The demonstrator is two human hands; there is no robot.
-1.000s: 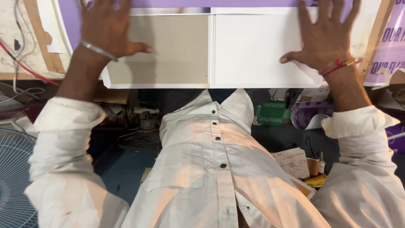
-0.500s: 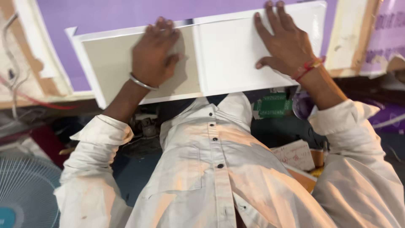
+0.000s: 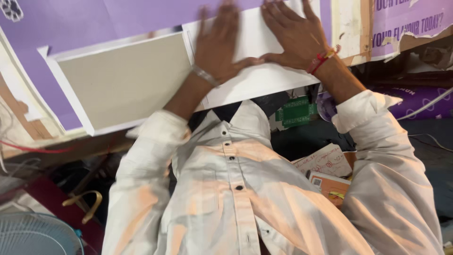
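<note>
Since half a second ago, our left hand (image 3: 222,52) is sliding rightward, now lying just beside our right hand (image 3: 295,35) on the white panel (image 3: 255,82) of a folded card sheet, its beige panel (image 3: 125,80) left bare. We are pressing both hands flat, fingers spread, gripping nothing. Resting on the purple-covered bench (image 3: 118,19), the sheet is looking light, stiff and creasable; we judge its edges the safest hold.

Left hand (image 3: 219,52) and right hand (image 3: 295,38) both flat on white panel (image 3: 264,80), thumbs touching; grey panel (image 3: 125,80) adjoins, on purple worktop (image 3: 94,21).
</note>
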